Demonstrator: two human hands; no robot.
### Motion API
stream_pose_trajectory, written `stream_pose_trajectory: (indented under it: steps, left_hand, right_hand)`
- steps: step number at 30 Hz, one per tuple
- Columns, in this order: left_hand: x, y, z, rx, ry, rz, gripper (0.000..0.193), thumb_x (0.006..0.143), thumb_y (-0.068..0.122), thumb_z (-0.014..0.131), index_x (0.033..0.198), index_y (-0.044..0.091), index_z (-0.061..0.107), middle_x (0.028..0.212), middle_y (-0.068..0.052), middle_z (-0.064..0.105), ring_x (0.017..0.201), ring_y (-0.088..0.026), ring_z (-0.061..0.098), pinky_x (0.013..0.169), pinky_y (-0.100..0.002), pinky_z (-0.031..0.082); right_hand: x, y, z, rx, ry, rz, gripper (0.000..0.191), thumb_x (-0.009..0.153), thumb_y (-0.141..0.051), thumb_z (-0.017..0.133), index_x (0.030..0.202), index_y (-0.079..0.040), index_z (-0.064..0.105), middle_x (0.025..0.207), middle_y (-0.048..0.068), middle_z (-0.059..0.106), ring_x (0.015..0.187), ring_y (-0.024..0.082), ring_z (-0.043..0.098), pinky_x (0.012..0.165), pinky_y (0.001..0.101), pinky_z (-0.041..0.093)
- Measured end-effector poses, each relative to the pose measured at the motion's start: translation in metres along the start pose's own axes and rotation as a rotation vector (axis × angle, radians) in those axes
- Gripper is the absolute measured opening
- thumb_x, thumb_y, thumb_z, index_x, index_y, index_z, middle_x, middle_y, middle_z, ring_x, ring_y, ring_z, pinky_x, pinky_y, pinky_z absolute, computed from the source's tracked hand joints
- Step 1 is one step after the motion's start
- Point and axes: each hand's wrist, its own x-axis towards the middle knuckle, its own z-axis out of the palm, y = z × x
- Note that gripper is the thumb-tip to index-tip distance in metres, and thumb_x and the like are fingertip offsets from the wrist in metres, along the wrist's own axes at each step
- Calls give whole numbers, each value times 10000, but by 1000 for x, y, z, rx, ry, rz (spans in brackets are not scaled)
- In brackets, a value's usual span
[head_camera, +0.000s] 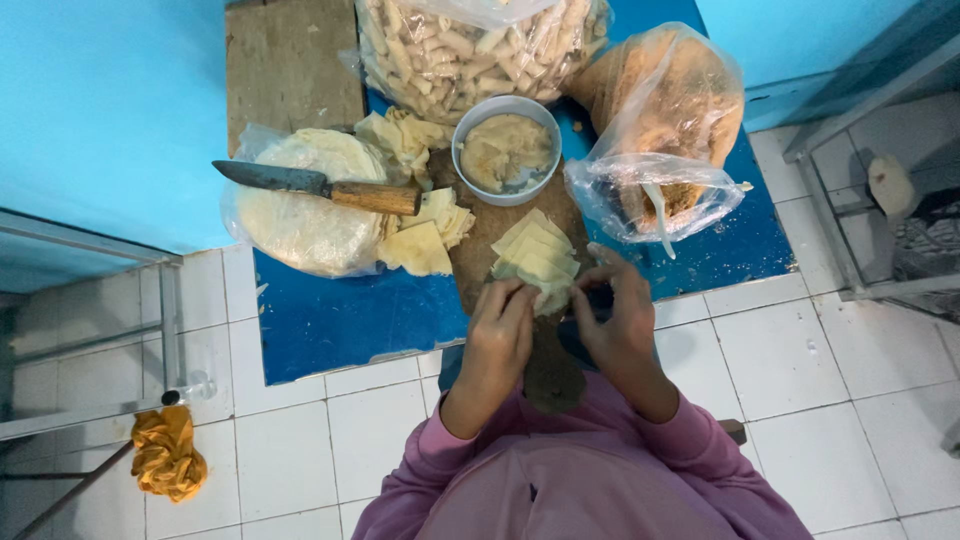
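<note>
White tiled floor, bright blue walls, and a low blue table (330, 320) pushed against the wall, seen from straight above. On it lies a brown wooden board (490, 235), and at the near end of that board sits a little stack of pale yellow wrapper sheets (535, 255). The stack is fanned out a bit, corners offset, with its long axis running from the person up towards the bowl, tilted slightly to the right. The sheets look thin, soft and squarish, creamy yellow with a faint green tint at the bottom edge.

Both hands are at the near edge of the stack. The left hand (500, 325) has its fingers curled, tips pinching at the lowest wrapper. The right hand (620, 320) is curled too, fingertips meeting the same sheet from the other side; how tight the pinch is, I can't really tell.

Just beyond the stack is a grey bowl (507, 150) of beige filling. To the left, a knife (315, 185) with a wooden handle rests across a bagged round of dough sheets (300, 225), blade pointing left. A bag of rolled pieces (470, 45) sits at the far end, and another plastic bag (665, 140) is on the right.
</note>
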Motion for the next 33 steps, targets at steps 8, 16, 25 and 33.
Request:
stream_pose_trajectory:
  steps: [8,16,25,33]
  left_hand:
    - [5,3,-5,-10,-6,39,190,898,-70,699,1087,-57,679,1066,-170,622,955,-359,614,808,-425,513]
    - [3,3,-5,-13,-8,56,216,877,-73,715,1090,-54,681,1074,-166,619,964,-353,618,816,-420,519]
    - [2,-1,-4,-2,-29,71,292,829,-98,713,1115,-36,700,1085,-153,614,979,-336,618,821,-413,524]
    - [1,-3,-3,-6,-34,65,301,833,-94,724,1126,-34,688,1097,-152,607,999,-330,621,843,-408,532]
  right_hand:
    - [10,-19,-7,120,-12,-13,646,863,39,768,1431,40,458,1042,145,638,932,251,647,830,340,545]
    - [10,-20,-8,88,-37,-2,629,894,73,730,1452,38,443,1010,134,634,909,239,649,831,359,542]
    - [8,-12,-1,88,-64,50,627,895,81,709,1452,-2,431,993,132,643,896,241,640,823,362,539]
    - [7,-9,2,189,-59,40,778,818,38,792,1449,29,337,1020,164,619,885,228,631,757,315,538]
